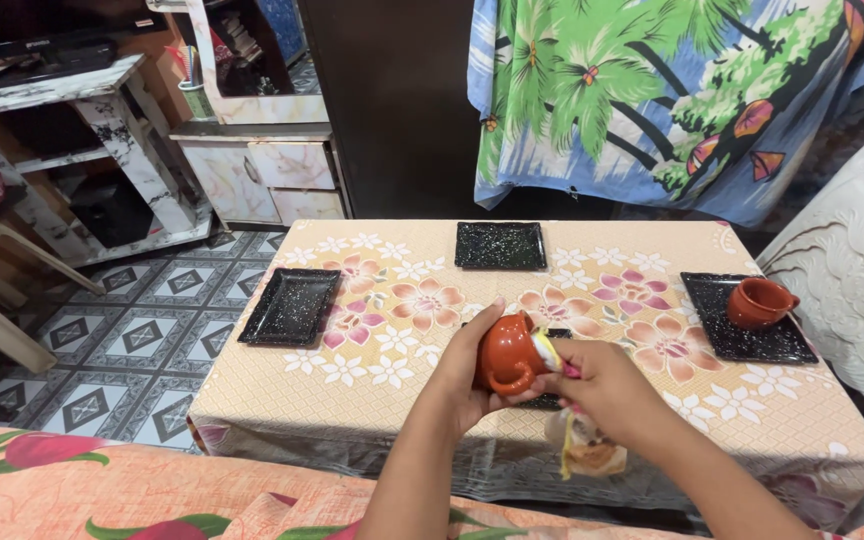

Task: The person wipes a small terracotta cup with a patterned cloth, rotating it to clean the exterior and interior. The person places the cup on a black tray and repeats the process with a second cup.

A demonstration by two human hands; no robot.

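Observation:
My left hand (472, 372) grips a small orange-brown clay cup (508, 352) with a handle, held tilted above the near edge of the table. My right hand (607, 390) holds a yellow and white cloth (582, 440) pressed against the cup's rim, with the rest of the cloth hanging below. A black speckled plate (548, 400) lies mostly hidden under my hands. A second clay cup (758, 302) stands on the black plate (752, 340) at the right.
The low table has a floral cloth (372, 380). Black square plates sit at the left (290, 306) and far middle (500, 245). A white chair (852, 270) stands right, a palm-print fabric (672, 90) hangs behind, and marbled shelves (102, 110) stand at the left.

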